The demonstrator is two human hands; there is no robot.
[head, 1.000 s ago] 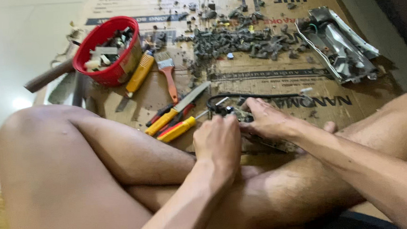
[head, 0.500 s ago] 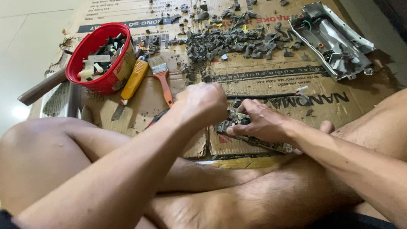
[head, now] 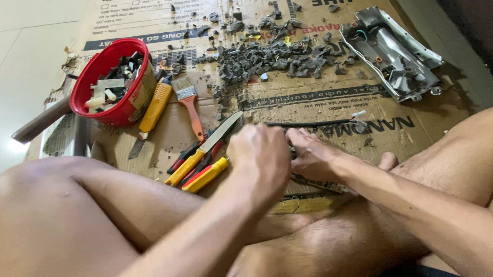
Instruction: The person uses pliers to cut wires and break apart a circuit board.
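At the centre of the frame the left hand [head: 260, 154] is clenched with knuckles up, and the right hand [head: 314, 155] is closed just beside it; what either grips is hidden between them. A thin black cable with a white tip [head: 312, 123] lies on the flattened brown cardboard sheet [head: 423, 119], its long axis running left to right, just above both hands and nearer the right one. Yellow-and-red-handled pliers [head: 200, 168] lie just left of the left hand.
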